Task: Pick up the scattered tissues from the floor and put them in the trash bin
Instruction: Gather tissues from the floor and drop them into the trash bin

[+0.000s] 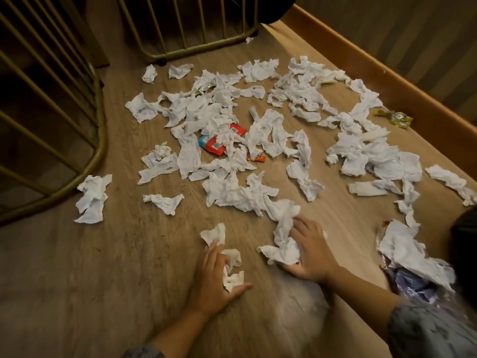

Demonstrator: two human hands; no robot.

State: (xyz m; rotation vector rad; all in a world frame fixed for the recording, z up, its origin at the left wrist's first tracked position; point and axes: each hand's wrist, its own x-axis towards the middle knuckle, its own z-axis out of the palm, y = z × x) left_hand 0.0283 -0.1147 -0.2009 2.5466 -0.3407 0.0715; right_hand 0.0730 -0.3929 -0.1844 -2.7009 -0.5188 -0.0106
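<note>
Gathering the tissues nearest me came first. My left hand [215, 276] was curled loosely round a small wad [233, 279], fingers half closed on it, with another scrap [213, 234] just past my fingertips. My right hand [311, 250] lay flat and spread on a long crumpled tissue [284, 239], pressing it to the floor [129, 254], not yet squeezing it. Most tissues [232, 120] were scattered across the middle of the floor, out to the far edge by the gold railing [51, 140]. I thought it best to scoop each pile into one tight ball, so nothing dropped. A dark thing [464, 241] at the right edge may have been the bin; I could not tell.
</note>
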